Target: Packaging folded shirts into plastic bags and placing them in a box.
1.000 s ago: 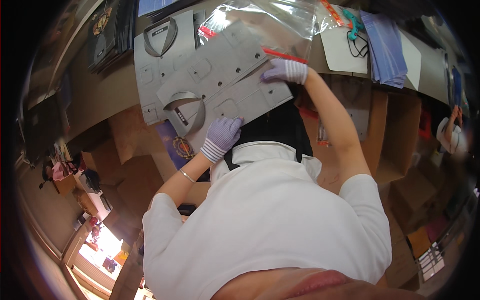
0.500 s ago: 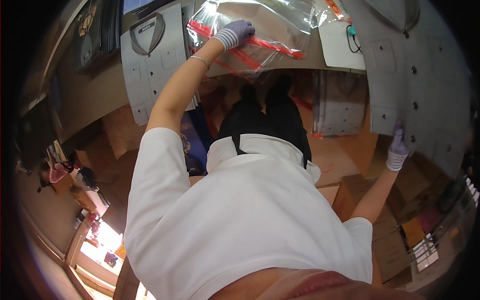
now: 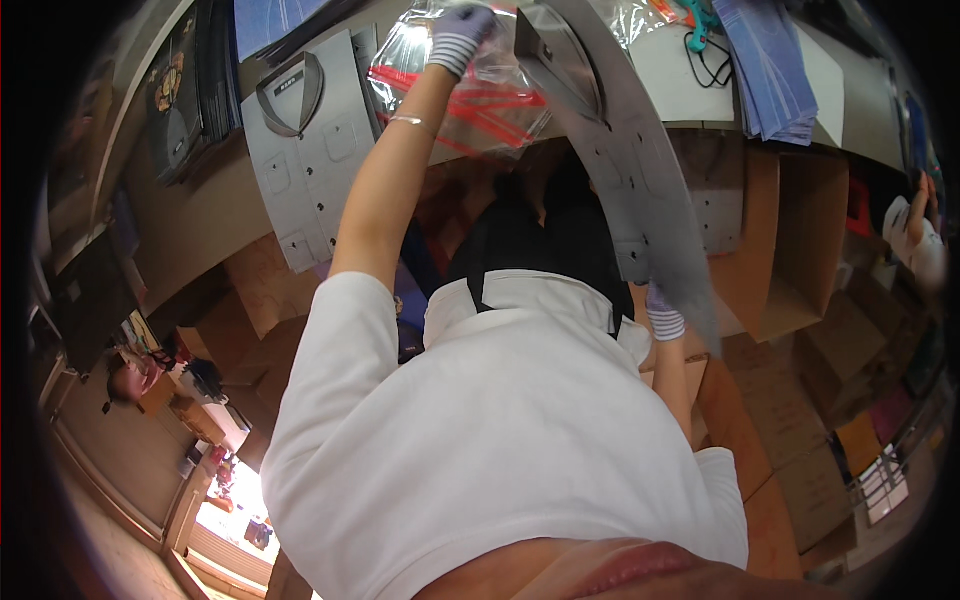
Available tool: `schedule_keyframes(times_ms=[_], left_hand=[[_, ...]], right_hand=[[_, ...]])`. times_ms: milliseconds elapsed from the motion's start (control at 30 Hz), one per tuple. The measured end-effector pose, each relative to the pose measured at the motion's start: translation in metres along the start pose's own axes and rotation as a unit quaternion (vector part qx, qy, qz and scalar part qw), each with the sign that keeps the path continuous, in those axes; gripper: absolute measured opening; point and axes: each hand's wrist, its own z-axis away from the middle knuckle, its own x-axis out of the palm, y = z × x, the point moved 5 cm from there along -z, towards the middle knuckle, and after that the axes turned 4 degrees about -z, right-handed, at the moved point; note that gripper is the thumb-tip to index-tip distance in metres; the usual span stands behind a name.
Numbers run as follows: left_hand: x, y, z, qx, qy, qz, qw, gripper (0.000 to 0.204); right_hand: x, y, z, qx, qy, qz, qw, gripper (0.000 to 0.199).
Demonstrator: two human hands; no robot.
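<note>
My left hand [image 3: 462, 30], in a purple glove with a striped cuff, reaches far forward and rests on a clear plastic zip bag [image 3: 485, 110] with red sealing strips, lying on the table. My right hand [image 3: 662, 312], gloved the same way, grips the lower edge of a folded grey shirt [image 3: 615, 160] and holds it up on edge to the right of my body, its collar pointing toward the bag. A second folded grey shirt [image 3: 300, 150] lies flat on the table [image 3: 215, 225] to the left.
A stack of blue cloth [image 3: 765, 60] and a teal cord [image 3: 700, 20] lie at the table's far right. Open cardboard boxes [image 3: 800, 250] stand under and beside the table. Another person's arm [image 3: 915, 235] shows at the right rim. Dark items [image 3: 185, 90] sit far left.
The shirt, flat under both hands a second ago, was swung out right by my right hand and now comes back toward the bag. My left hand went onto the bags.
</note>
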Motion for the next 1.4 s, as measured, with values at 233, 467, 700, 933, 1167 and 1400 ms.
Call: schedule_keyframes(times_ms=[233, 467, 700, 933, 1167, 1400], left_hand=[[-0.048, 0.115, 0.051, 0.152, 0.024, -0.106, 0.982, 0.018], [-0.028, 0.094, 0.071, 0.232, 0.085, -0.293, 0.924, 0.023], [-0.013, 0.094, 0.078, 0.275, 0.056, -0.314, 0.907, 0.023], [-0.031, 0.039, 0.109, -0.007, 0.190, -0.421, 0.887, 0.046], [-0.045, 0.017, 0.106, -0.025, 0.083, -0.345, 0.934, 0.022], [-0.050, 0.015, 0.143, 0.125, 0.062, -0.323, 0.936, 0.022]], right_hand=[[-0.066, 0.020, 0.027, 0.236, 0.095, -0.285, 0.924, 0.026], [-0.104, -0.011, 0.071, 0.265, 0.113, -0.540, 0.791, 0.027], [-0.031, -0.046, 0.029, -0.175, 0.003, -0.027, 0.984, 0.040], [0.011, -0.028, 0.007, 0.298, 0.027, -0.576, 0.761, 0.036], [0.006, 0.003, 0.003, 0.292, 0.095, -0.596, 0.742, 0.033], [0.007, -0.022, -0.005, 0.316, 0.149, -0.645, 0.679, 0.035]])
